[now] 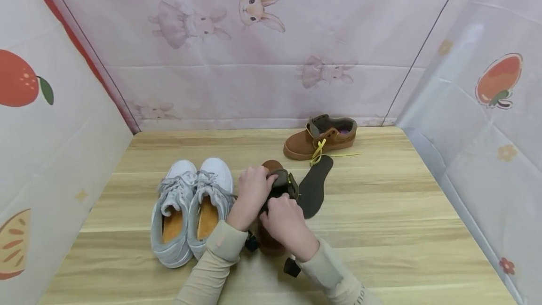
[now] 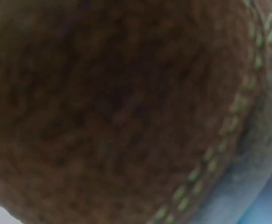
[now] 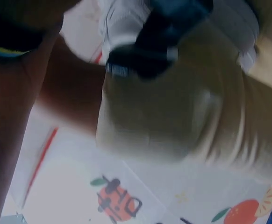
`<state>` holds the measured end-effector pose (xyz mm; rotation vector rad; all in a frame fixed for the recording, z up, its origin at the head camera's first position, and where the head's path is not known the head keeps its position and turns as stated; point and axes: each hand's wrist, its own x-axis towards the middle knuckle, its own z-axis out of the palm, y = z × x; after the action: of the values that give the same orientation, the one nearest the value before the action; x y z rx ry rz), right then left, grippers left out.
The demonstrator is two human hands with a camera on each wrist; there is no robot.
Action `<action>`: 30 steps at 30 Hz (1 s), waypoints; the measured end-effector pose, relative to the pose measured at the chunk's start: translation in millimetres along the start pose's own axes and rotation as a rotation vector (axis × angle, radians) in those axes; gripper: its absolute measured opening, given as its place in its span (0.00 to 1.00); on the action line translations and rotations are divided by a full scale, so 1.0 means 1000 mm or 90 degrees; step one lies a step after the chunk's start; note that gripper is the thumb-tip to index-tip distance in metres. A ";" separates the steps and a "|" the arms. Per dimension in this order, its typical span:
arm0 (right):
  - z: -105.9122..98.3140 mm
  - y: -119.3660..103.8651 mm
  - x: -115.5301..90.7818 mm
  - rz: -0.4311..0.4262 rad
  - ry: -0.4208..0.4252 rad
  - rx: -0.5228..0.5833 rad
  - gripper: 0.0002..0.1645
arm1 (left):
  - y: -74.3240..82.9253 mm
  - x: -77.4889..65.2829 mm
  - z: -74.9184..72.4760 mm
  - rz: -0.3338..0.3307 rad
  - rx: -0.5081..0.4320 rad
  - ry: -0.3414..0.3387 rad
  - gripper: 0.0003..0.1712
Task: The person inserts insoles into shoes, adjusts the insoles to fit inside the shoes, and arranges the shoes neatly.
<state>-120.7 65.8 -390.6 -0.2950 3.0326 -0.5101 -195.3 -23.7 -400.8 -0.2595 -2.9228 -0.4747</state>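
A brown shoe [image 1: 272,244] with a dark lining stands on the table between my hands, its middle largely covered by them. My left hand [image 1: 251,191] grips it near the tongue, thumb against the dark flap [image 1: 280,180]. At the shoe's opening, the curled fingers of my right hand [image 1: 285,220] hold the upper; their tips are hidden. Brown suede [image 2: 117,112] with pale stitching fills most of the left wrist view. In the right wrist view, the beige left sleeve [image 3: 159,112] takes up the middle. A dark insole [image 1: 313,189] lies flat just right of the shoe.
A second brown shoe [image 1: 302,145] with a loose yellow lace [image 1: 322,147] stands at the back, beyond the insole. To my left is a pair of white sneakers [image 1: 169,253] with orange-brown insoles. Printed cloth walls [image 1: 271,84] enclose the wooden table [image 1: 381,201] on three sides.
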 end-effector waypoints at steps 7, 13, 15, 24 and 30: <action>0.016 0.007 0.017 0.002 -0.004 -0.046 0.14 | 0.001 -0.002 0.000 0.001 -0.011 -0.003 0.14; 0.018 0.011 0.022 -0.038 -0.030 -0.018 0.11 | 0.001 -0.002 -0.002 0.009 0.001 0.008 0.14; 0.018 0.011 0.023 -0.050 -0.039 -0.014 0.11 | 0.001 -0.002 -0.003 0.007 0.004 0.009 0.14; 0.020 0.014 0.025 -0.055 -0.060 -0.009 0.10 | 0.001 -0.001 -0.002 0.010 0.004 0.014 0.15; 0.021 0.015 0.025 -0.036 -0.091 -0.023 0.12 | 0.000 -0.002 -0.001 0.002 -0.003 0.004 0.15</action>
<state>-146.1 67.7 -415.7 -0.4016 2.9047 -0.4186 -193.6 -23.8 -400.5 -0.2637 -2.9154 -0.4816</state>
